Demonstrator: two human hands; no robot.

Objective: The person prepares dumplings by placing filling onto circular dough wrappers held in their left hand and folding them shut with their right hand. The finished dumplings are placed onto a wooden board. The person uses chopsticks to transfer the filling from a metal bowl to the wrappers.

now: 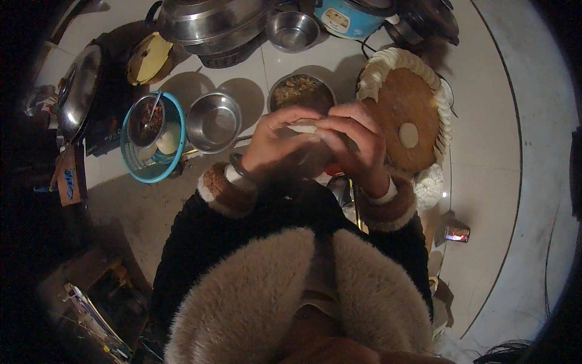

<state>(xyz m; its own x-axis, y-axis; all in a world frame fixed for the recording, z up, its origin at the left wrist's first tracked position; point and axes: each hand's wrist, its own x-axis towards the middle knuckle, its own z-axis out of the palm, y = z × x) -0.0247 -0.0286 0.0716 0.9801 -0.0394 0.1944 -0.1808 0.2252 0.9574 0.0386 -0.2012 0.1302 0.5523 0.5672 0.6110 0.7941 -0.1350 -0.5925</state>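
Note:
My left hand (284, 141) and my right hand (357, 136) meet in front of me, their fingers together on a pale piece of dough (303, 129), mostly hidden by the fingers. Just beyond them stands a metal bowl of chopped filling (300, 91). To the right, a round wooden board (400, 109) bears a row of overlapping folded dumplings (386, 61) along its far and right edges. One flat round dough wrapper (408, 135) lies on the board's lower part.
At left, a turquoise basket (182, 132) holds a small bowl with a spoon, beside an empty metal bowl (213, 122). Farther back are a large lidded metal pan (213, 22), another metal bowl (293, 32) and a blue rice cooker (350, 20). A phone (457, 234) lies at right.

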